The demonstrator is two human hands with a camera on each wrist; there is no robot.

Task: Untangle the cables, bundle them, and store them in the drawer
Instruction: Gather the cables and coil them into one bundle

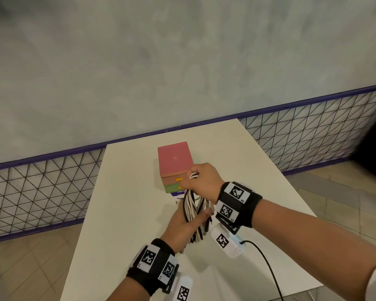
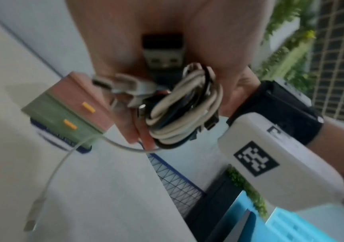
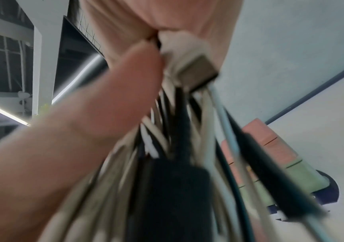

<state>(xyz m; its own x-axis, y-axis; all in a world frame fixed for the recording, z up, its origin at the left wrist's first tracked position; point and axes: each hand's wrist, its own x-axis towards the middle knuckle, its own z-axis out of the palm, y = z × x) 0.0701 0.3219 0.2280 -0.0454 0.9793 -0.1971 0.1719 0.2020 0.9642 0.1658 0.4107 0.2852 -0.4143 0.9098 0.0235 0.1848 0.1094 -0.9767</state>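
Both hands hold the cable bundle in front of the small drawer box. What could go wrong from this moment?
1. One white cable end hangs loose from the cable bundle; it may snag or unwind.
2. The drawers of the drawer box look closed, yet the left hand and right hand both grip the bundle, so freeing one hand may loosen it.

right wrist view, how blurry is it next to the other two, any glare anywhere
Right wrist view: the most smeared, the cable bundle streaked and soft. Left wrist view: milder blur, the drawer box soft yet readable. Head view: sharp, evenly lit, no glare; the table shows only a faint shadow beside the left hand.
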